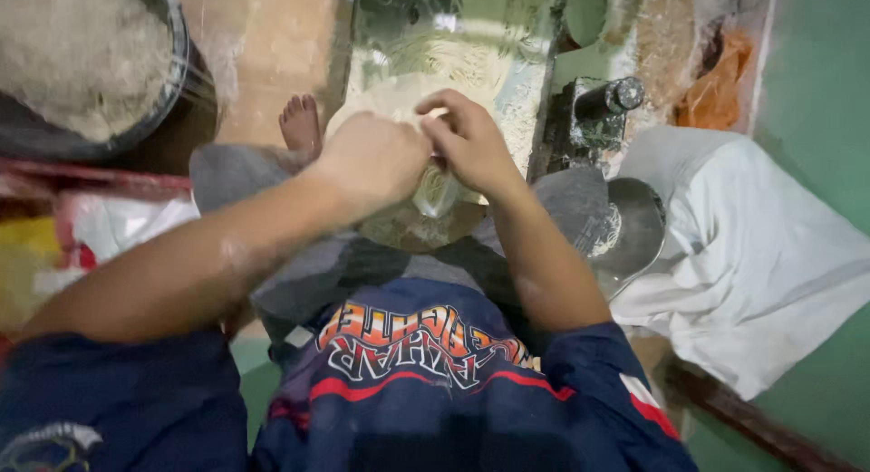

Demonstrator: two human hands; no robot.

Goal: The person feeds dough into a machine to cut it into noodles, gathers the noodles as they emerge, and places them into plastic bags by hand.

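Note:
My left hand [376, 155] and my right hand [467, 141] meet in front of me, both closed on the top of a small clear plastic bag [435, 196] that hangs between them over my lap. The bag holds pale noodle-like strands. Below and beyond the hands lies a heap of the same pale noodles [435, 69] on a clear plastic sheet. My bare foot [301, 123] shows just left of the left hand. My knees in grey shorts spread to either side.
A large dark round basin [177, 64] of pale noodles sits at the top left. A metal bowl [639, 232] rests at my right knee, beside a white cloth [761, 245]. A small dark machine [598, 110] stands behind it. Packets lie at the left.

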